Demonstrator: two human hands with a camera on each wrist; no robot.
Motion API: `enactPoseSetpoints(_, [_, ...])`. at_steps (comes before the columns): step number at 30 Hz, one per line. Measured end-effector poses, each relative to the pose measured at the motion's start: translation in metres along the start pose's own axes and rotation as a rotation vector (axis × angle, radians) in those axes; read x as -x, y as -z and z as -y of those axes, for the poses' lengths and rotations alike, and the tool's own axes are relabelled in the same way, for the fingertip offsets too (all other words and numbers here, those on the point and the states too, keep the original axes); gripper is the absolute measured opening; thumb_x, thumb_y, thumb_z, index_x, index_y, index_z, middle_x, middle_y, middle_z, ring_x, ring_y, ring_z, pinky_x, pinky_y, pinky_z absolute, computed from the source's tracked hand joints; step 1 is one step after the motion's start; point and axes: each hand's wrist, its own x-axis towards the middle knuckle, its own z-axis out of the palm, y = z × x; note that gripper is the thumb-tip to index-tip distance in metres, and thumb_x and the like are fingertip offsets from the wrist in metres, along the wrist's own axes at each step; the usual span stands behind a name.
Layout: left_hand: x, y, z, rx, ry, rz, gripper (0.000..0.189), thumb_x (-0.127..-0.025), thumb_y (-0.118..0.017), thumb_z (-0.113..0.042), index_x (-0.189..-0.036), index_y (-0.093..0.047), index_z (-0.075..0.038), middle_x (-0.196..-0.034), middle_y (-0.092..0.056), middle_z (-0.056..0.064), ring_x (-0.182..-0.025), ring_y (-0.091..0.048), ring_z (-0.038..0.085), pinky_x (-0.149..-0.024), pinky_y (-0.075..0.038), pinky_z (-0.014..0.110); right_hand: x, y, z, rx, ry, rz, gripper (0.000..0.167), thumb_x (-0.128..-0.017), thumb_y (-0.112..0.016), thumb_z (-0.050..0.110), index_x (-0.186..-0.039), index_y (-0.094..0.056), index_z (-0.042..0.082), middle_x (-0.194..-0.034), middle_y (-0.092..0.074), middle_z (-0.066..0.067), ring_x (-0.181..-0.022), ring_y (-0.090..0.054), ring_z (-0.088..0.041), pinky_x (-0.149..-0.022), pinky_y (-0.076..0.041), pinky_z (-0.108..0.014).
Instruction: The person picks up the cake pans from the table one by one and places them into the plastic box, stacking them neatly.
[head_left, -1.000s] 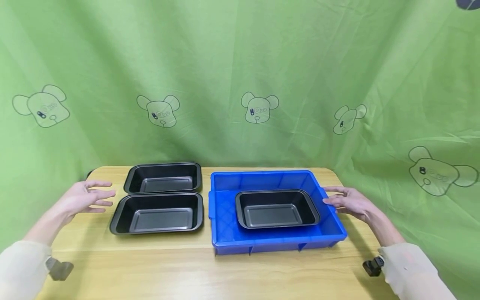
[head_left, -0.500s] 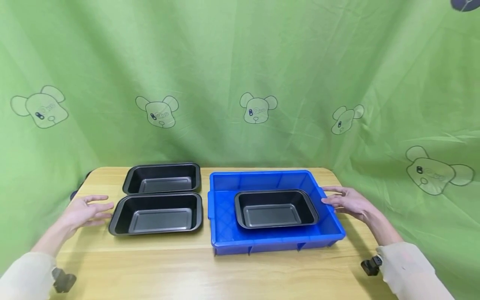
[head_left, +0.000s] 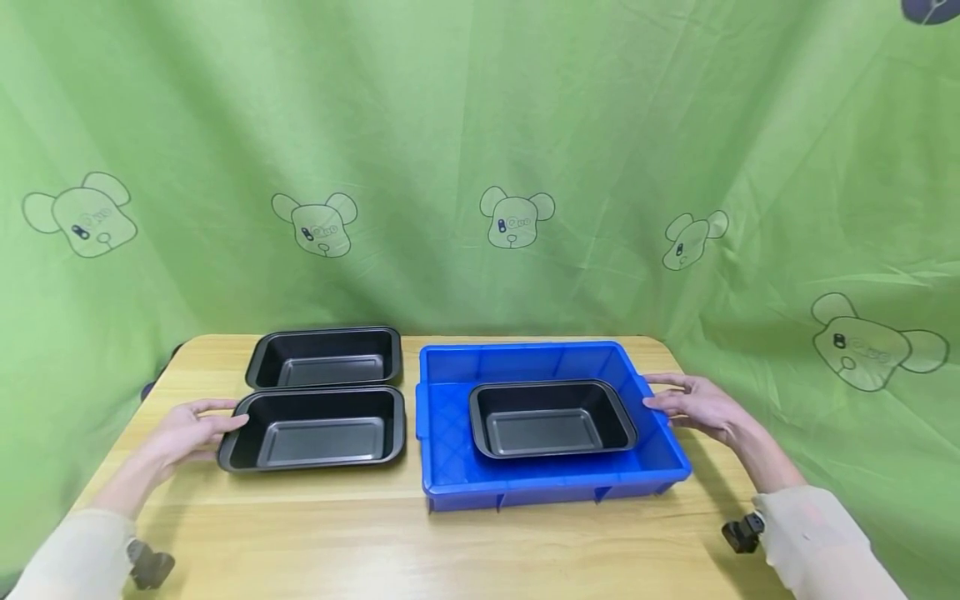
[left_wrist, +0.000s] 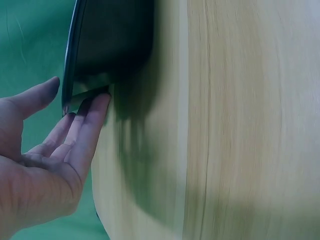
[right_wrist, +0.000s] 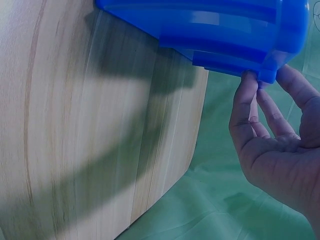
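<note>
On the table (head_left: 495,550), left fingers (left_wrist: 89,132) gape around a pan rim (head_left: 232,438); right fingers (right_wrist: 242,102) pinch a bin (head_left: 451,433).

Black pans (head_left: 322,439) and a blue tray (head_left: 448,446) top a yellowish, wood-grained table (head_left: 322,542), green cloth (head_left: 420,125) with dark-outlined animal heads beyond its far edge.

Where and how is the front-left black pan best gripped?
The front-left pan is probably best pinched at its left rim, from the left: it juts outward, with the rear pan close behind and the blue bin to the right.
</note>
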Motion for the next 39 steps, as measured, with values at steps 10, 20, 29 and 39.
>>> enactPoseSetpoints(10, [-0.005, -0.01, -0.001, -0.006, 0.002, -0.005, 0.081, -0.102, -0.067, -0.016, -0.159, -0.019, 0.013, -0.076, -0.069, -0.007, -0.075, -0.071, 0.005, -0.074, -0.068, 0.03, 0.0, 0.0, -0.001, 0.002, 0.001, 0.0, 0.075, -0.1, -0.072, 0.018, -0.16, -0.033, -0.005, -0.104, -0.079, 0.007, -0.094, -0.077, -0.011, -0.087, -0.065, -0.028])
enactPoseSetpoints(20, [-0.004, -0.011, 0.0, 0.019, -0.017, 0.014, 0.076, -0.1, -0.066, -0.006, -0.158, -0.02, 0.014, -0.071, -0.067, -0.008, -0.072, -0.068, 0.004, -0.075, -0.068, 0.028, -0.001, 0.0, -0.001, 0.0, 0.005, 0.007, 0.075, -0.101, -0.071, 0.018, -0.161, -0.031, -0.005, -0.104, -0.079, 0.007, -0.095, -0.077, -0.011, -0.087, -0.066, -0.029])
enactPoseSetpoints(29, [-0.005, -0.006, 0.001, 0.013, -0.032, 0.021, 0.073, -0.097, -0.069, -0.005, -0.154, -0.027, 0.015, -0.085, -0.076, -0.004, -0.078, -0.074, 0.007, -0.076, -0.069, 0.03, -0.003, 0.0, -0.001, 0.017, -0.008, 0.0, 0.076, -0.101, -0.072, 0.02, -0.161, -0.032, -0.004, -0.106, -0.078, 0.007, -0.096, -0.077, -0.01, -0.089, -0.064, -0.028])
enactPoseSetpoints(39, [0.0, -0.005, 0.006, 0.025, -0.058, 0.014, 0.075, -0.096, -0.069, -0.004, -0.153, -0.025, 0.017, -0.095, -0.079, -0.001, -0.083, -0.078, 0.01, -0.078, -0.069, 0.032, -0.002, 0.0, 0.0, 0.038, -0.008, -0.008, 0.077, -0.101, -0.073, 0.021, -0.162, -0.032, -0.002, -0.107, -0.077, 0.006, -0.095, -0.076, -0.009, -0.088, -0.064, -0.028])
